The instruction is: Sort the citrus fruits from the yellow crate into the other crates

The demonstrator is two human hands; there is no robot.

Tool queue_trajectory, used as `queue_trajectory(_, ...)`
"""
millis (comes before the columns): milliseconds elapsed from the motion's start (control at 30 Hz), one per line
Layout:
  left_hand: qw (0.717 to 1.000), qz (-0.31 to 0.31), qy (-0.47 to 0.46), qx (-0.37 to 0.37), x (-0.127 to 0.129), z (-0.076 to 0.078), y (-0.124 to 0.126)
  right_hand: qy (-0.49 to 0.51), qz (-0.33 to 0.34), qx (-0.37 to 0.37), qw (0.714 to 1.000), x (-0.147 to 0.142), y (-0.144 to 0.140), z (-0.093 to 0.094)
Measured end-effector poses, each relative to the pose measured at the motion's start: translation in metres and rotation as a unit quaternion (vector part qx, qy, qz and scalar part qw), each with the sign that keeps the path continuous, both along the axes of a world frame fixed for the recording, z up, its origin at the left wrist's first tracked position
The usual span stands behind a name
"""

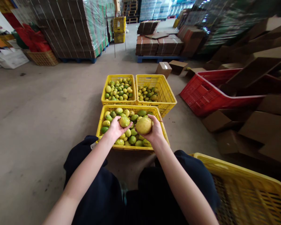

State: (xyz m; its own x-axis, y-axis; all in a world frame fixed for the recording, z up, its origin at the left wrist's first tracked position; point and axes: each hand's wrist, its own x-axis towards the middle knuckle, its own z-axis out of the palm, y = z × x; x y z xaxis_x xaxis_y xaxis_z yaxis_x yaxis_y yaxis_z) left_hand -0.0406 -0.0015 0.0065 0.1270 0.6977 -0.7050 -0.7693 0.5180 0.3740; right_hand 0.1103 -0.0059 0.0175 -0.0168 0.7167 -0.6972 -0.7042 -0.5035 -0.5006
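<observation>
Head view: left hand (115,128) grips 1 fruit (124,121), right hand (156,131) 1 larger fruit (143,125); 3 crates (133,148) hold more.

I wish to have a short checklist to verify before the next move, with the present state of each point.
1. Left hand holds the smaller fruit: ok.
2. Right hand holds the larger fruit: ok.
3. Both hands are above the near yellow crate: ok.
4. One hand is free: not ok, both are occupied.
5. Back right yellow crate has room above its fruit: ok.
6. Held fruits' undersides are undamaged: cannot tell, hidden.
</observation>
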Motion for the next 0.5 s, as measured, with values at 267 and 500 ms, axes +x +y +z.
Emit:
queue_trajectory(267,1.0,-0.003,0.006,0.001,-0.0003,0.0016,-0.001,-0.004,-0.008,0.008,1.0,0.0004,-0.0012,-0.0014)
queue_trajectory(500,0.996,-0.004,0.057,0.065,0.0038,-0.0023,0.0001,-0.001,0.037,0.04,0.999,0.0026,0.001,-0.0042)
